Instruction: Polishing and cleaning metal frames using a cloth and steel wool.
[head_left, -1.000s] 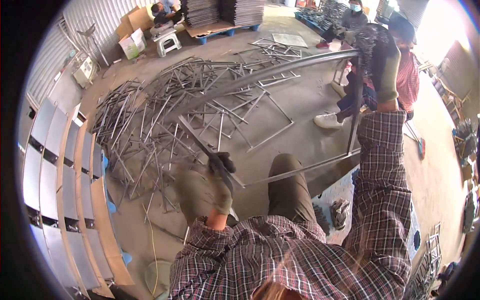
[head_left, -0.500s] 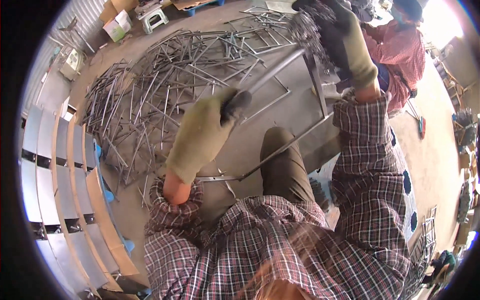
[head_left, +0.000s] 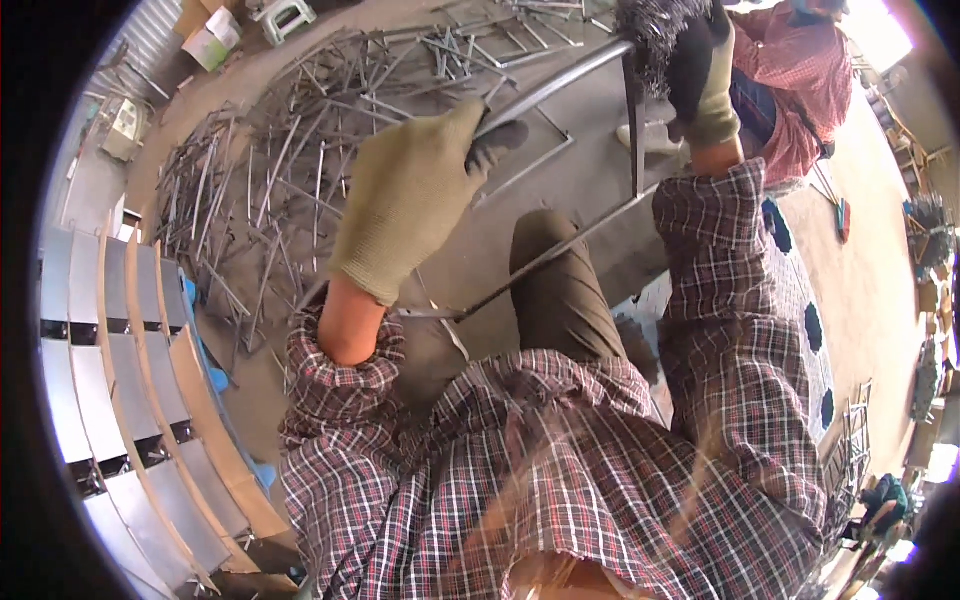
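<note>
My left hand [head_left: 410, 190], in a pale knit glove with dark fingertips, is closed round the upper tube of a metal frame [head_left: 560, 82]. The frame is held aslant above my knee, and its lower bar [head_left: 560, 250] crosses in front of my leg. At the far right end of that tube, my right hand [head_left: 703, 85], gloved the same way, grips a shaggy grey clump of steel wool [head_left: 655, 45]. The wool lies against the tube's end by the frame's dark crossbar [head_left: 636, 130]. My right fingertips are partly hidden behind the wool.
Loose metal frames and bars [head_left: 300, 170] lie heaped on the floor ahead. Flat metal panels [head_left: 80, 390] with cardboard between them are stacked at left. A co-worker in a red checked shirt [head_left: 800, 80] sits at far right. A pale stool [head_left: 283, 18] stands at the back.
The view has shifted, so the background sits higher. My left hand has moved up and away with the tube. My right hand and the wool appear slightly farther up, still at the tube's end.
</note>
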